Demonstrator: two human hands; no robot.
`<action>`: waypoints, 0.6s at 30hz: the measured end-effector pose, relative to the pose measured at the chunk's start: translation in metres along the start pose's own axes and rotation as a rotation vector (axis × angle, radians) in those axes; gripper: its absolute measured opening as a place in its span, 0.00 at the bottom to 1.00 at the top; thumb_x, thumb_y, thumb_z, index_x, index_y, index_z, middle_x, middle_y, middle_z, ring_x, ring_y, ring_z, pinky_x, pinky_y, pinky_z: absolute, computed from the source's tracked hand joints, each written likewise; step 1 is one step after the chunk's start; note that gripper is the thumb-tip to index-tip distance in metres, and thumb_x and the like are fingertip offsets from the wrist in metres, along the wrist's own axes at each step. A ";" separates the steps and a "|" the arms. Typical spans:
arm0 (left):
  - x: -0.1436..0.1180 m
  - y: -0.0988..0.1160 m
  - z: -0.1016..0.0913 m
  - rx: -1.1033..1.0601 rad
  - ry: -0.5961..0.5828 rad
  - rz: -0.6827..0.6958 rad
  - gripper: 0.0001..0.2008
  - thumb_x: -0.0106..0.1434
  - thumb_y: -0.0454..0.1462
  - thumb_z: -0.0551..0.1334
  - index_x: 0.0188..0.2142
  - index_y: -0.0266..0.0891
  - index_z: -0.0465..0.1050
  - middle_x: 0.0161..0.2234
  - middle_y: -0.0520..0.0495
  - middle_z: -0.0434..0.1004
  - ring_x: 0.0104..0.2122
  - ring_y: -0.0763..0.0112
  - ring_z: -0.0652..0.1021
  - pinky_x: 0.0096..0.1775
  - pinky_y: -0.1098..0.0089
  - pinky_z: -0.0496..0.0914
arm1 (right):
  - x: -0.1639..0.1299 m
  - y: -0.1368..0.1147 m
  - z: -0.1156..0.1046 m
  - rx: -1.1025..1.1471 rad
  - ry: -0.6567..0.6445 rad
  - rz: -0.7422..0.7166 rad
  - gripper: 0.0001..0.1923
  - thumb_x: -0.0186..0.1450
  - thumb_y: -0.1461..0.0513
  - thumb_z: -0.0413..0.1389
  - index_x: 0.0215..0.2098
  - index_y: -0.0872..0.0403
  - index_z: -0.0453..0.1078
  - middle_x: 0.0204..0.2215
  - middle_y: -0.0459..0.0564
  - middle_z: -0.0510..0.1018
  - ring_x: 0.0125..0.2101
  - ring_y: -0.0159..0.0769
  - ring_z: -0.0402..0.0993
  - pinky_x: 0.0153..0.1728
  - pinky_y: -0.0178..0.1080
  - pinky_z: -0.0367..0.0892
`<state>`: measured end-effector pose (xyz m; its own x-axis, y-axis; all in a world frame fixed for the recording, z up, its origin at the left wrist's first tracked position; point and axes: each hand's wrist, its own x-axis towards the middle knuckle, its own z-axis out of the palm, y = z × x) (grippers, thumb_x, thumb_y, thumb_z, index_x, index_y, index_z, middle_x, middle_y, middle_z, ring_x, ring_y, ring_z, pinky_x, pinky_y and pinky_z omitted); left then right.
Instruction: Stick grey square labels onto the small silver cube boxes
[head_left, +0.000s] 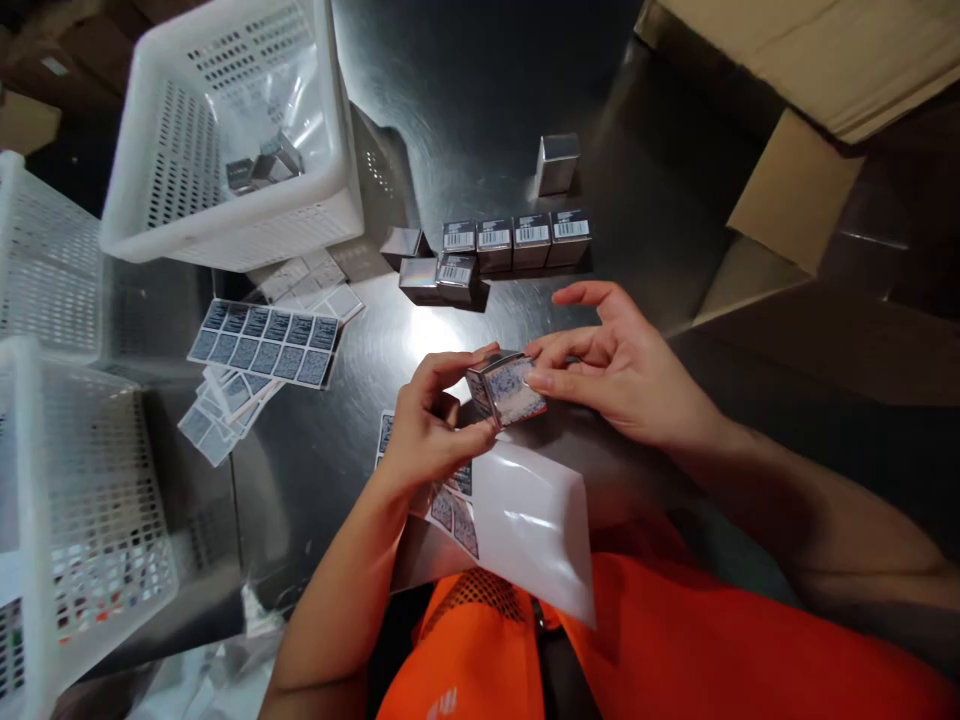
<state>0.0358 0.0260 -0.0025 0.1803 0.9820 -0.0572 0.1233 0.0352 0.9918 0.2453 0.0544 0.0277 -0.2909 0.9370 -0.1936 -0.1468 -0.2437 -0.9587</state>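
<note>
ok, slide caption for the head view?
Left hand holding a small box, right hand touching it; more boxes, label sheets and a white basket on a metal table.

Bright orange garment, dark mesh panel, pale marking

Gap between basket and lone box, with box row in the way

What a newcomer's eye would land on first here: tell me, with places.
Probably the bright orange clothing along the bottom edge. Next, near the centre, the left hand grips a small shiny box that the right hand touches. The big white basket at upper left also stands out.
</note>
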 end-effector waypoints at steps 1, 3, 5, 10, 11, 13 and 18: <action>0.000 0.000 0.000 0.001 -0.001 -0.003 0.26 0.47 0.31 0.70 0.47 0.46 0.71 0.56 0.44 0.80 0.13 0.89 0.57 0.14 0.77 0.49 | 0.000 0.000 0.000 -0.003 0.003 0.004 0.33 0.54 0.57 0.71 0.48 0.45 0.56 0.23 0.38 0.77 0.39 0.40 0.82 0.43 0.43 0.78; 0.000 0.000 0.000 0.005 0.002 -0.008 0.26 0.47 0.31 0.70 0.47 0.46 0.71 0.56 0.44 0.80 0.13 0.89 0.57 0.14 0.77 0.49 | 0.000 0.000 0.000 -0.008 0.005 0.010 0.33 0.54 0.57 0.71 0.48 0.45 0.56 0.23 0.38 0.77 0.41 0.41 0.81 0.44 0.43 0.78; 0.000 -0.001 0.000 0.008 0.002 -0.003 0.26 0.47 0.32 0.71 0.47 0.46 0.71 0.56 0.43 0.80 0.14 0.89 0.57 0.14 0.77 0.49 | 0.000 0.001 0.000 -0.009 0.003 0.006 0.33 0.54 0.56 0.71 0.48 0.45 0.55 0.23 0.38 0.77 0.42 0.41 0.81 0.44 0.43 0.78; 0.000 0.000 0.001 0.019 0.008 0.000 0.26 0.48 0.32 0.71 0.47 0.46 0.71 0.56 0.44 0.79 0.13 0.89 0.57 0.14 0.77 0.50 | 0.001 0.003 -0.001 -0.013 0.009 0.005 0.33 0.54 0.56 0.71 0.48 0.45 0.56 0.24 0.39 0.77 0.42 0.43 0.81 0.44 0.44 0.78; 0.000 0.001 0.001 0.019 0.012 -0.002 0.26 0.47 0.32 0.71 0.46 0.46 0.71 0.56 0.44 0.80 0.13 0.89 0.57 0.14 0.77 0.49 | 0.001 0.003 -0.001 -0.012 0.011 0.003 0.33 0.54 0.56 0.71 0.48 0.45 0.56 0.24 0.39 0.77 0.43 0.43 0.81 0.44 0.44 0.78; 0.000 0.001 0.001 0.010 0.016 0.000 0.25 0.47 0.32 0.71 0.46 0.46 0.71 0.55 0.44 0.80 0.14 0.89 0.56 0.14 0.77 0.49 | 0.001 0.003 0.000 -0.008 0.017 -0.010 0.33 0.54 0.57 0.71 0.47 0.45 0.56 0.24 0.39 0.77 0.44 0.42 0.81 0.46 0.44 0.78; -0.001 -0.001 0.002 0.011 0.016 -0.003 0.26 0.48 0.32 0.71 0.47 0.46 0.71 0.56 0.44 0.79 0.14 0.90 0.54 0.15 0.76 0.47 | -0.002 0.002 0.004 -0.011 0.045 -0.021 0.33 0.53 0.57 0.72 0.47 0.45 0.56 0.23 0.39 0.75 0.45 0.43 0.80 0.46 0.45 0.79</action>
<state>0.0372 0.0247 -0.0033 0.1645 0.9846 -0.0584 0.1341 0.0364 0.9903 0.2413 0.0514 0.0268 -0.2452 0.9522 -0.1821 -0.1416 -0.2210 -0.9649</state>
